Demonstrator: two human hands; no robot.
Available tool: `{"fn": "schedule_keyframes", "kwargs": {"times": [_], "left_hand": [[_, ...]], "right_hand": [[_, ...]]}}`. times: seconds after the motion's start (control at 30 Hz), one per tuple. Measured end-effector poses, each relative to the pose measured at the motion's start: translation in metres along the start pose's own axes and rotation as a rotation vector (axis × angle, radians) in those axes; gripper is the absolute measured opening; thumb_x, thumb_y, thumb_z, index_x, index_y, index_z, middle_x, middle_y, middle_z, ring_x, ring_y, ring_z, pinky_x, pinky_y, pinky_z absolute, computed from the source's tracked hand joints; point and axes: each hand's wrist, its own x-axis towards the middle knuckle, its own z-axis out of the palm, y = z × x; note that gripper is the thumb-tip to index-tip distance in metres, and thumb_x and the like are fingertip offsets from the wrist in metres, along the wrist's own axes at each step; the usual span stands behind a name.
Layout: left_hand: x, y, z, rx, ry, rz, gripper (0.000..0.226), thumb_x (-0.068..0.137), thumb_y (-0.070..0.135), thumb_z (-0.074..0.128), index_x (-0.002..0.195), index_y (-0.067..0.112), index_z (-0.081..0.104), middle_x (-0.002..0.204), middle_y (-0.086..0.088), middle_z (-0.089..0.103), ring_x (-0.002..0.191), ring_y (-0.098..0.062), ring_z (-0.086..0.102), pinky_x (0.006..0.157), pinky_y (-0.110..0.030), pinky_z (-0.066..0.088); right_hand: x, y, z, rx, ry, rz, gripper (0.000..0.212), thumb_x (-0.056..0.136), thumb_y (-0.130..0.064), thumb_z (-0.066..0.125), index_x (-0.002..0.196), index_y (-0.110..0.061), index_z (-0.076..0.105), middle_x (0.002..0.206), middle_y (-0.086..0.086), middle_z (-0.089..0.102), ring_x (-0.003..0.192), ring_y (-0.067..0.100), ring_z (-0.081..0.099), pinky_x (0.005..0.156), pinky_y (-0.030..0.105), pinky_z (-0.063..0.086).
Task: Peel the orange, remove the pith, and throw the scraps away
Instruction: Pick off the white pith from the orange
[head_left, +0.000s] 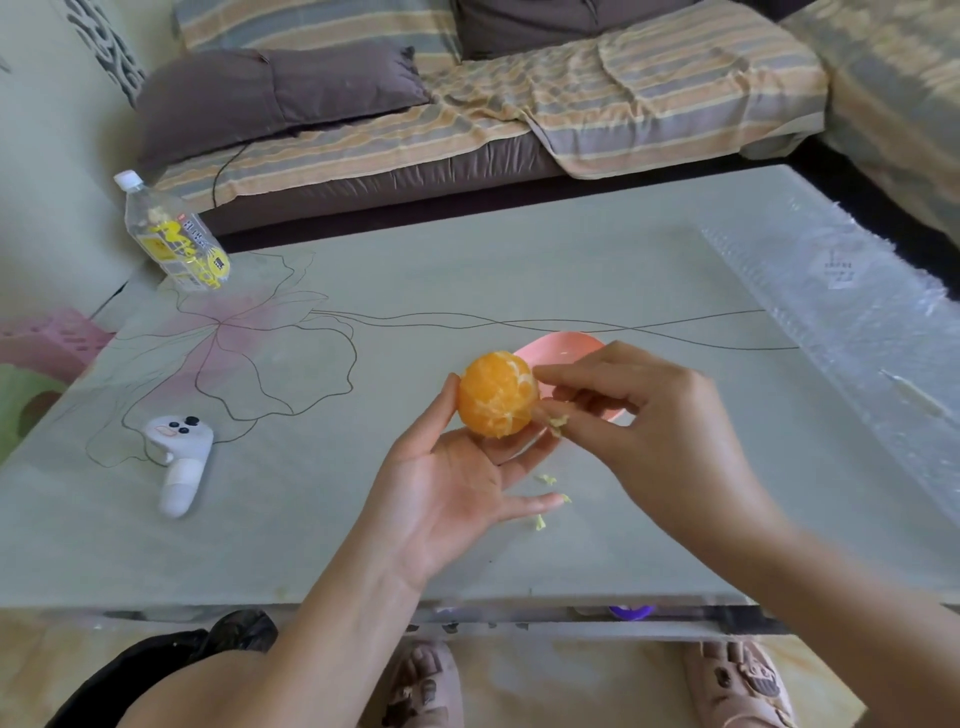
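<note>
A peeled orange (496, 394) rests at the fingertips of my left hand (452, 483), held palm up above the table. My right hand (639, 415) is just to the orange's right, its thumb and fingers pinched on a small pale bit of pith (557, 422) next to the fruit. A few more pith scraps (545, 479) lie on the table under my left fingers. A pink plate (558, 347) sits right behind the orange, partly hidden by my right hand.
The glass-topped table (467, 270) has a flower drawing. A white controller (179, 462) lies at the left, a plastic bottle (171, 234) stands at the far left corner. A clear plastic sheet (841, 291) covers the right side. A sofa runs behind.
</note>
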Motion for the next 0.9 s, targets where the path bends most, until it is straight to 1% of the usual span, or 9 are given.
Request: {"fn": "schedule_keyframes", "kwargs": {"times": [0.1, 0.2, 0.33, 0.43, 0.47, 0.53, 0.57, 0.73, 0.9], "left_hand": [[0.002, -0.001, -0.002, 0.008, -0.007, 0.0, 0.052, 0.076, 0.052, 0.058, 0.107, 0.012, 0.071, 0.108, -0.015, 0.068, 0.112, -0.03, 0.063, 0.095, -0.069, 0.036], [0.002, -0.001, -0.005, 0.048, -0.003, 0.022, 0.042, 0.07, 0.047, 0.065, 0.096, 0.016, 0.075, 0.099, -0.013, 0.068, 0.096, -0.024, 0.068, 0.089, -0.062, 0.047], [-0.003, 0.005, -0.011, 0.078, 0.035, 0.091, 0.027, 0.075, 0.033, 0.064, 0.086, 0.012, 0.076, 0.092, -0.014, 0.068, 0.084, -0.022, 0.069, 0.092, -0.057, 0.047], [-0.009, 0.009, -0.011, 0.192, 0.084, 0.152, 0.019, 0.077, 0.033, 0.072, 0.082, 0.014, 0.077, 0.086, -0.01, 0.07, 0.082, -0.023, 0.071, 0.092, -0.052, 0.047], [-0.01, 0.01, -0.011, 0.248, 0.092, 0.18, 0.025, 0.071, 0.036, 0.078, 0.084, 0.015, 0.076, 0.087, -0.01, 0.071, 0.084, -0.023, 0.071, 0.093, -0.051, 0.048], [-0.013, 0.011, -0.014, 0.334, 0.106, 0.227, 0.049, 0.053, 0.042, 0.087, 0.091, 0.015, 0.075, 0.093, -0.009, 0.072, 0.089, -0.024, 0.07, 0.094, -0.048, 0.048], [-0.014, 0.011, -0.014, 0.351, 0.114, 0.25, 0.056, 0.048, 0.044, 0.089, 0.094, 0.015, 0.075, 0.095, -0.009, 0.072, 0.091, -0.024, 0.07, 0.095, -0.047, 0.048], [-0.018, 0.011, -0.017, 0.366, 0.139, 0.343, 0.066, 0.05, 0.041, 0.088, 0.107, 0.015, 0.07, 0.104, -0.008, 0.071, 0.1, -0.027, 0.068, 0.098, -0.042, 0.047], [-0.02, 0.013, -0.017, 0.372, 0.214, 0.398, 0.093, 0.049, 0.04, 0.09, 0.13, 0.008, 0.054, 0.115, -0.011, 0.066, 0.111, -0.031, 0.061, 0.101, -0.047, 0.043]], "right_hand": [[0.0, 0.0, 0.0, -0.007, 0.018, -0.009, 0.022, 0.076, -0.01, 0.076, 0.093, -0.024, 0.075, 0.083, -0.005, 0.065, 0.072, 0.008, 0.059, 0.064, 0.009, 0.042], [0.001, -0.001, 0.001, -0.046, 0.03, -0.043, 0.022, 0.077, -0.01, 0.075, 0.093, -0.026, 0.075, 0.082, -0.005, 0.065, 0.072, 0.01, 0.058, 0.061, 0.008, 0.04], [0.003, 0.0, 0.003, -0.092, 0.03, -0.106, 0.02, 0.078, -0.012, 0.074, 0.092, -0.025, 0.075, 0.082, -0.005, 0.067, 0.073, 0.007, 0.059, 0.062, 0.006, 0.039], [0.002, -0.002, 0.007, -0.105, 0.024, -0.149, 0.016, 0.076, -0.014, 0.072, 0.09, -0.021, 0.076, 0.081, -0.006, 0.07, 0.072, 0.004, 0.061, 0.062, 0.004, 0.039], [0.002, -0.003, 0.009, -0.105, 0.025, -0.166, 0.014, 0.076, -0.014, 0.072, 0.089, -0.019, 0.077, 0.08, -0.006, 0.071, 0.072, 0.003, 0.061, 0.062, 0.004, 0.041], [0.001, -0.005, 0.014, -0.108, 0.033, -0.194, 0.011, 0.076, -0.015, 0.072, 0.086, -0.017, 0.077, 0.078, -0.005, 0.072, 0.072, 0.003, 0.063, 0.064, 0.008, 0.045], [0.0, -0.006, 0.017, -0.105, 0.037, -0.199, 0.01, 0.076, -0.015, 0.072, 0.085, -0.016, 0.077, 0.077, -0.005, 0.072, 0.072, 0.002, 0.064, 0.065, 0.01, 0.046], [0.002, -0.012, 0.026, -0.074, 0.084, -0.189, 0.009, 0.076, -0.017, 0.071, 0.081, -0.016, 0.077, 0.077, -0.009, 0.073, 0.075, -0.002, 0.066, 0.068, 0.009, 0.049], [0.005, -0.015, 0.032, -0.077, 0.108, -0.186, 0.009, 0.073, -0.009, 0.07, 0.078, -0.015, 0.077, 0.072, -0.008, 0.073, 0.074, 0.002, 0.066, 0.066, 0.011, 0.049]]}}
